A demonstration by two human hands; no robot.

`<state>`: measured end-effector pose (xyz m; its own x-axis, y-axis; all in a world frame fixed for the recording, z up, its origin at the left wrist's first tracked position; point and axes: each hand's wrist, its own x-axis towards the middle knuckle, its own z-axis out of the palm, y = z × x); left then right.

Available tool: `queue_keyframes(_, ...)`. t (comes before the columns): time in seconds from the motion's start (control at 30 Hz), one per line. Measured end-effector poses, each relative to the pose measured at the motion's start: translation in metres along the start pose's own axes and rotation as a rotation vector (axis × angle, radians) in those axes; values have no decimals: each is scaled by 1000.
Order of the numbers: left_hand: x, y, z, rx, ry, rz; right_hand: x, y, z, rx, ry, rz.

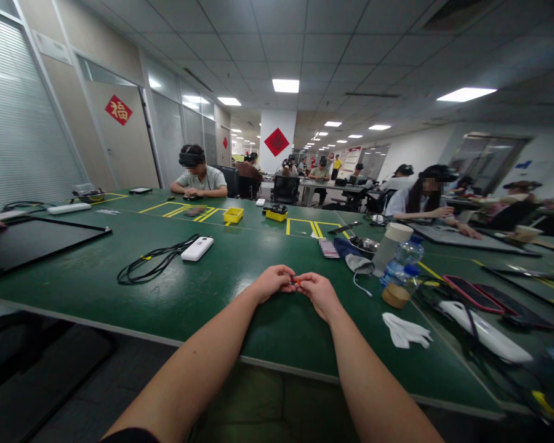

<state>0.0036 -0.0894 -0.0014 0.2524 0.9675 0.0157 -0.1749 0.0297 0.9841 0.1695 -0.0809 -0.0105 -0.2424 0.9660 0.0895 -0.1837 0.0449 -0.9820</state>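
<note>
Just above the green table (221,295), my left hand (274,283) and my right hand (317,292) meet fingertip to fingertip. Between them is a small orange-red piece (297,282), too small for me to tell its kind. The fingers of my right hand pinch its orange end. My left thumb and fingers close on its darker side, where the fingers cover most of it. A white power bank (197,248) with a coil of black cable (150,261) lies to the left of my hands.
Right of my hands stand a pale tumbler (390,246), plastic bottles (399,286), a crumpled white tissue (406,330) and a white power bank (484,332). Yellow trays (233,215) sit farther back. A black board (37,243) lies at left. Co-workers sit across and beside the table.
</note>
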Motion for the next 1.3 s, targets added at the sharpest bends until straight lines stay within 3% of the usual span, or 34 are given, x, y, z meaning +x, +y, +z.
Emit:
queue_keyframes(0.17,1,-3,-2,57,-40,70,0,1,0,-16,9,-8)
queue_keyframes(0.53,1,1,0,3,19,-26,-1,-3,0,62,5,35)
queue_keyframes(0.8,1,-4,-3,72,-39,86,0,-1,0,7,19,15)
queue_keyframes(1.3,3,-4,-3,16,-39,30,-2,-3,2,27,29,19)
